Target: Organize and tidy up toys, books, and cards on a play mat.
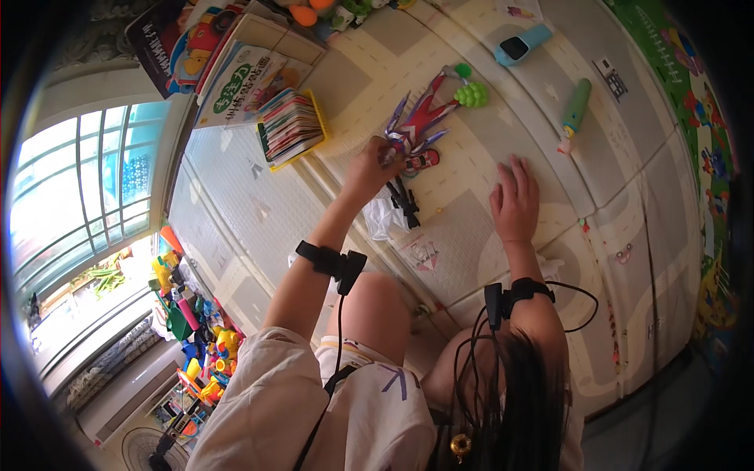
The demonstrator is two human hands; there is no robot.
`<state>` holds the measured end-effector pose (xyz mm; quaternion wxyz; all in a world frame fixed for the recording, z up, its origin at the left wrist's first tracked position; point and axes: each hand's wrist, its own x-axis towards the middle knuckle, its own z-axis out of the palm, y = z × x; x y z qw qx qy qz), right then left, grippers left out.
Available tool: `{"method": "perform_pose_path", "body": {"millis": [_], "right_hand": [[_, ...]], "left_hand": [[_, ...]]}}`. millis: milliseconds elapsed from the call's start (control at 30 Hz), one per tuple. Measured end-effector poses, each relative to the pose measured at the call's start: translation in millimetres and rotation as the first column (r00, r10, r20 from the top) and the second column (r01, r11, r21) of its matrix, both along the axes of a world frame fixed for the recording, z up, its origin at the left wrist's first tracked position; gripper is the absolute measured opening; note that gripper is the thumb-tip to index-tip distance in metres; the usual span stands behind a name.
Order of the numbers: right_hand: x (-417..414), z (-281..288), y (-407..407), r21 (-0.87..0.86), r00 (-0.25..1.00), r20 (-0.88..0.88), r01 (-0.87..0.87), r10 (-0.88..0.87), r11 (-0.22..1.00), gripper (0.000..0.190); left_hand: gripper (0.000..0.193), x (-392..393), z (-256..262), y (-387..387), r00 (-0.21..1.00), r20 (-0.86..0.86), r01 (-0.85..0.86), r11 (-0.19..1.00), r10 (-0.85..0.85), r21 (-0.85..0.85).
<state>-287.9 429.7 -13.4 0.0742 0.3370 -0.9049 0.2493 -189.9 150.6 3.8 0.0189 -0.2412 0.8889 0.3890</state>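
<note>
My left hand has its fingers closed around the head end of a red, blue and silver toy action figure, which lies on the padded play mat. Beside those fingers lies a small red toy car. A black toy figure or part and a crumpled clear plastic bag are just below the hand. Near the figure's feet rests a green bumpy toy. My right hand rests on the mat with its fingers apart, holding nothing.
A yellow basket of cards and upright children's books stand at the upper left. A light-blue smartwatch and a green tube-like object lie at the upper right. Colourful toys are piled by the window. Black cables hang from both arms.
</note>
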Motion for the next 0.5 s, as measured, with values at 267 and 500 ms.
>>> {"method": "perform_pose_path", "body": {"millis": [267, 500], "right_hand": [[-1, 0, 1, -0.024, 0.999, 0.03, -0.012, 0.013, 1.0, 0.036], [1, 7, 2, -0.019, 0.999, 0.05, -0.005, 0.006, 1.0, 0.038]], "left_hand": [[0.049, -1, 27, 41, 0.971, 0.227, 0.115, 0.977, -0.073, -0.18], [0.046, 1, 35, 47, 0.948, 0.317, 0.028, 0.995, 0.003, -0.092]]}}
